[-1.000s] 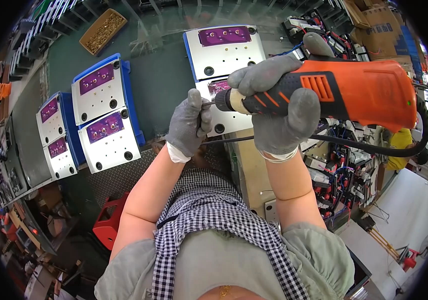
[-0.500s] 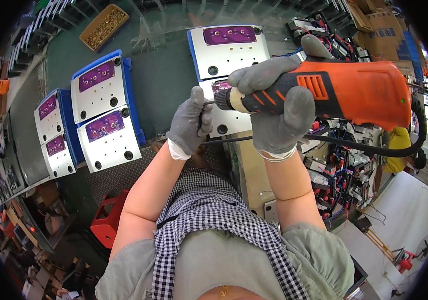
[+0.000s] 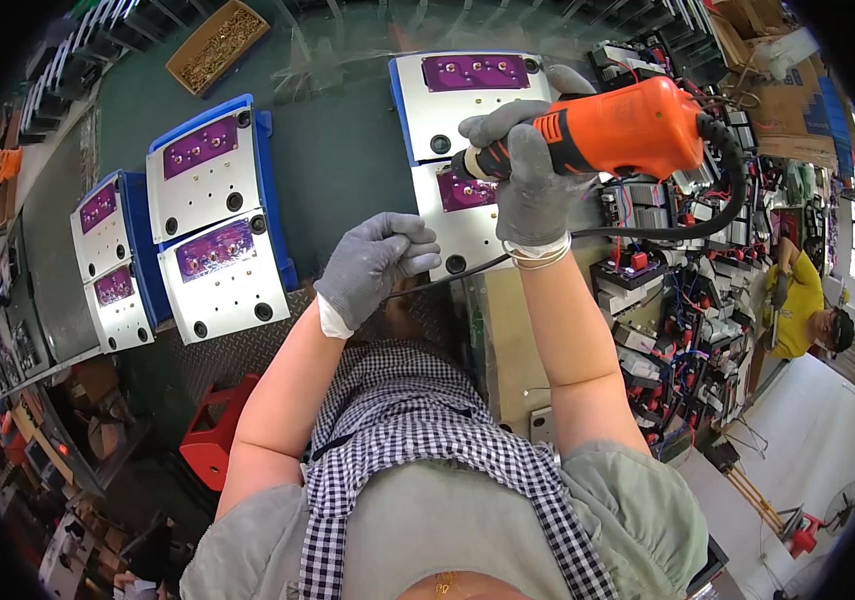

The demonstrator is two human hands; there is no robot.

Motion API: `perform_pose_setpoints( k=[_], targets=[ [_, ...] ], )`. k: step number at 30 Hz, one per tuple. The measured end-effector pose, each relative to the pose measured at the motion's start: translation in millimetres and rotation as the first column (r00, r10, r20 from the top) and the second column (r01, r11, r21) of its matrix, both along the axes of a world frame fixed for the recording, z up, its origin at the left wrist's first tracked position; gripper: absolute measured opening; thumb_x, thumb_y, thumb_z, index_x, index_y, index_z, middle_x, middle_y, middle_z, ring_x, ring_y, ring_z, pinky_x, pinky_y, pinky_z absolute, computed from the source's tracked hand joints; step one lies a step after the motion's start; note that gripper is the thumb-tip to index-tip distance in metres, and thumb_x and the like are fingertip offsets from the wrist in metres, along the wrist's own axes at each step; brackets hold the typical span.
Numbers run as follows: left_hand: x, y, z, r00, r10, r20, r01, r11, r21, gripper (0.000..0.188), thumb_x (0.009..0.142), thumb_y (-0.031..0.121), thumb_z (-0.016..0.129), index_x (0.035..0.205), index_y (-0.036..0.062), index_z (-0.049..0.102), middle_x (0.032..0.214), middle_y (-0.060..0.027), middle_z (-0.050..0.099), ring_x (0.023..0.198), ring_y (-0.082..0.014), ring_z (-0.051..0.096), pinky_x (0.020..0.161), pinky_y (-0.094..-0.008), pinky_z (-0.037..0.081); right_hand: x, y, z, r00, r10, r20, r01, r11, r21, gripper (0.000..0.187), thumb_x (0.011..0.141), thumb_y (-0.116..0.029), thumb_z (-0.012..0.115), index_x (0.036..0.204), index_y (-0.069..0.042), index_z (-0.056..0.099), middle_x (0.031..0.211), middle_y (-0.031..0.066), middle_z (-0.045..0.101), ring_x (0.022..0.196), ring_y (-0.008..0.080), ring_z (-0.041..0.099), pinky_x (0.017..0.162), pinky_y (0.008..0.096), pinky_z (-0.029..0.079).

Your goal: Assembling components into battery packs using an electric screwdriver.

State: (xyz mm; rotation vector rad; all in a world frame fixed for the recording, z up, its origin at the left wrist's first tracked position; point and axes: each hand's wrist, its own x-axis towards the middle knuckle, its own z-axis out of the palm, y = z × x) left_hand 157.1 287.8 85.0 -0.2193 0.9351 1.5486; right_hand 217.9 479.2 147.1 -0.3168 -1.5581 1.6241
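My right hand (image 3: 533, 195), gloved in grey, grips an orange and black electric screwdriver (image 3: 628, 130). Its tip points left, over the purple circuit board (image 3: 468, 193) on the nearer silver metal plate (image 3: 468, 232). Whether the bit touches a screw there is hidden. My left hand (image 3: 376, 262), also gloved, is just left of that plate with its fingers curled together; anything pinched in them is too small to make out. Behind the nearer plate lies a second silver plate (image 3: 488, 112) with a purple board, in a blue holder.
More silver plates (image 3: 210, 188) in blue holders stand on the green bench to the left. A box (image 3: 182, 76) of small brass-coloured parts sits at the back. A black cord (image 3: 733, 190) trails from the screwdriver. Wired units (image 3: 648, 290) crowd the right; a person in yellow (image 3: 798, 300) is beyond.
The screwdriver has moved away from my left fingers, farther off and over the nearer plate's board. My left hand has dropped slightly toward me. The person in yellow shows more fully.
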Motion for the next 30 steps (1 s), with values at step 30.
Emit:
perform_pose_setpoints(
  k=[30],
  targets=[
    [-103,105,-101,0.034,-0.413,-0.91,-0.416,0.822,-0.388,0.027,0.085,0.021,0.067,0.109,0.0114,0.074,0.102,-0.0139,0.069,0.093,-0.0325,0.067,0.085,-0.0423,0.054,-18,-23,-20,0.971,-0.235,-0.044,0.237,0.971,0.028,0.059,0.089,-0.033,0.073,0.127,-0.005,0.038,0.074,0.0076,0.064,0.065,0.0209,0.065,0.071,0.0427,0.061]
  ],
)
